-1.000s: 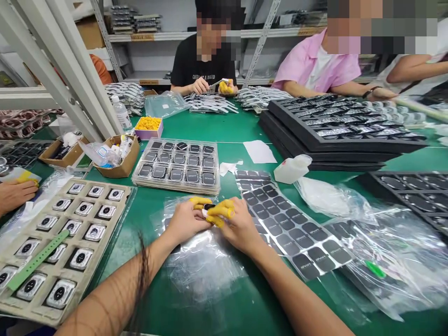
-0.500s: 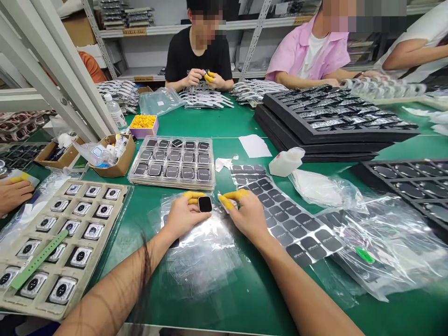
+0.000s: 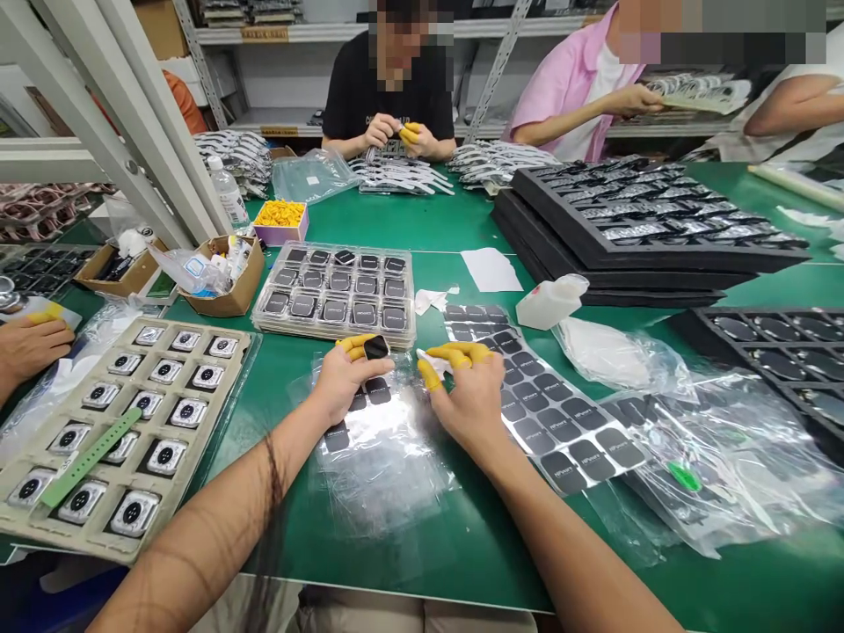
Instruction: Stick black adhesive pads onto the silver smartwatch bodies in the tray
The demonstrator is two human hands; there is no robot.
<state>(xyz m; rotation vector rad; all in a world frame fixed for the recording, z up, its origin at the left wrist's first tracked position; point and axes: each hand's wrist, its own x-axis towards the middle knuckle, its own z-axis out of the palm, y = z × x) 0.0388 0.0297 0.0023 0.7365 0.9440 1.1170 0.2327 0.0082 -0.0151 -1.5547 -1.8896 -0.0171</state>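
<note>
My left hand (image 3: 341, 380), with yellow finger cots on some fingers, is closed on a small square watch body (image 3: 377, 347) whose black screen shows. To its right my right hand (image 3: 467, 378), also with yellow finger cots, pinches a small white cloth or tissue (image 3: 436, 361). The hands are apart. Under them lie clear plastic sheets (image 3: 389, 483) bearing a few dark square stickers (image 3: 378, 390). Beside my right hand stretches a sheet of dark square stickers (image 3: 560, 420) with printed lettering.
At left is a tray of watch bodies (image 3: 188, 411) with a green strap (image 3: 92, 459) across it. Ahead stand a clear tray of dark squares (image 3: 336, 308), a white bottle (image 3: 552, 301) and stacked black foam trays (image 3: 607, 281). A co-worker's hand (image 3: 36, 347) is at far left.
The watch body in my left hand has tilted and moved slightly up and left. My right hand has shifted a little right, its white cloth showing more. The camera view has shifted slightly.
</note>
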